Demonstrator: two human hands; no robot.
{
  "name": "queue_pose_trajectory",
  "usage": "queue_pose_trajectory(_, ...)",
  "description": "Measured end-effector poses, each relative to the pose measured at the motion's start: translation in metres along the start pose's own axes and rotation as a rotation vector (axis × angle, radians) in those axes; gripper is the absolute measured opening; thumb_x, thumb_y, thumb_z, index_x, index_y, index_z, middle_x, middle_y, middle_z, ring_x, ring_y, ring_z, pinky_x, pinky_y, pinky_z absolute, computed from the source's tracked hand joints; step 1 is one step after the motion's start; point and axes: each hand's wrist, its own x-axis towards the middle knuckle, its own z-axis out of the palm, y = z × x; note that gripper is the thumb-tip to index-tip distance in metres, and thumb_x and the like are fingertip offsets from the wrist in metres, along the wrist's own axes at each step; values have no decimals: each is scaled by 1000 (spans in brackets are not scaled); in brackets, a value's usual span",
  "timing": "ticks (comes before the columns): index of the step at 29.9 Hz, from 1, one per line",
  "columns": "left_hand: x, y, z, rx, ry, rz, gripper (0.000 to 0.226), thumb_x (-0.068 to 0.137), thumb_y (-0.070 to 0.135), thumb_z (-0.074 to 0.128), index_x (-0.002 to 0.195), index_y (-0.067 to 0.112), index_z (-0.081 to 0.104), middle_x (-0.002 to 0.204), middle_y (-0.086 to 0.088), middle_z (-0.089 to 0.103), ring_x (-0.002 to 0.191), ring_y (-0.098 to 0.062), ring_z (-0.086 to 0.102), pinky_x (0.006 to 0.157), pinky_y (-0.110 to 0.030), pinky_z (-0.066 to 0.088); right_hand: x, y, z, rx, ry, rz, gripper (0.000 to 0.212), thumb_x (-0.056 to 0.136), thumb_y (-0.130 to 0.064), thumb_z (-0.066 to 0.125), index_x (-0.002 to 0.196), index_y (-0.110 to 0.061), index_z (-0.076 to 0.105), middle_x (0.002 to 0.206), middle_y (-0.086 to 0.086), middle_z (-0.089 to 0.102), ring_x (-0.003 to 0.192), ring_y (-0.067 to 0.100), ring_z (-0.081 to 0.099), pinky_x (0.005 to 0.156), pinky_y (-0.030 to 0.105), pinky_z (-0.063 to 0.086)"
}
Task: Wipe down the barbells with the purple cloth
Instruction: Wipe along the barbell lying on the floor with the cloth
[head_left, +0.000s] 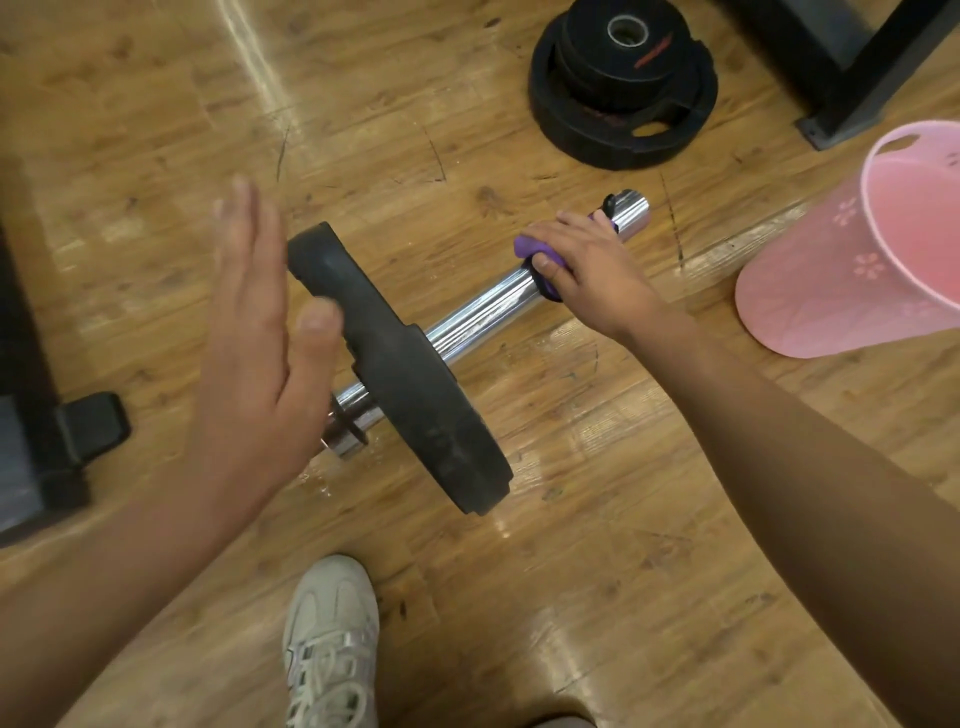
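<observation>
Purple cloth (530, 248) is gripped around the barbell (483, 312) by the right hand (587, 270); left hand (254, 332) hovers flat, fingers straight, beside the barbell's plate (405, 374).

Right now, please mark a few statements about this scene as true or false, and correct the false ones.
1. The right hand holds the purple cloth around the chrome barbell sleeve. True.
2. The left hand grips the cloth too. False: it is open, fingers straight, beside the black weight plate.
3. The pink bucket is on the person's left. False: it is on the right.
4. A stack of spare weight plates lies on the wooden floor. True.
</observation>
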Motion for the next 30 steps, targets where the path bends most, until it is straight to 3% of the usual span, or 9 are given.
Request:
queue_pose_trajectory(3, 42, 19, 4, 231, -309, -40, 78, 105, 51, 31, 161, 7, -1, 168, -8, -14, 153, -15, -18, 122, -32, -12, -1, -4, 1, -3, 14, 21, 41, 107, -32, 42, 145, -19, 52, 147, 1, 54, 147, 26, 32, 121, 41, 8)
queue_pose_trajectory(5, 50, 25, 13, 444, -397, -69, 76, 105, 45, 30, 160, 4, -1, 167, -13, -14, 154, -21, -15, 121, -32, -13, -3, -6, 3, -3, 26, 43, 41, 107, -31, 43, 145, -18, 52, 147, 1, 54, 147, 26, 31, 121, 41, 8)
queue_pose_trajectory(11, 32, 40, 19, 482, -362, -93, 76, 94, 38, 25, 158, -2, 15, 167, -22, 3, 153, -33, 10, 125, -45, 12, -10, -3, -2, -18, 6, 4, 42, 107, -31, 43, 146, -17, 51, 148, 1, 53, 147, 25, 31, 120, 40, 11)
queue_pose_trajectory(19, 2, 52, 32, 522, -322, 41, 71, 98, 41, 28, 155, -3, 26, 165, -23, 16, 152, -38, 16, 122, -52, 13, -18, 15, -17, -24, -8, 129, 41, 108, -33, 40, 146, -20, 51, 146, 3, 55, 147, 26, 31, 122, 41, 7)
queue_pose_trajectory(25, -12, 61, 37, 561, -321, 138, 69, 100, 42, 31, 151, -5, 35, 162, -24, 25, 147, -47, 25, 118, -59, 20, -44, 16, -11, -18, -70, 8, 46, 107, -35, 40, 152, -22, 44, 155, -3, 45, 150, 22, 25, 122, 38, 6)
queue_pose_trajectory(30, -21, 65, 40, 534, -321, 174, 65, 102, 39, 30, 151, -4, 37, 163, -20, 26, 148, -47, 23, 119, -60, 20, -39, 29, -24, -36, -16, 105, 44, 108, -36, 39, 149, -24, 46, 152, -2, 49, 149, 21, 27, 123, 39, 6)
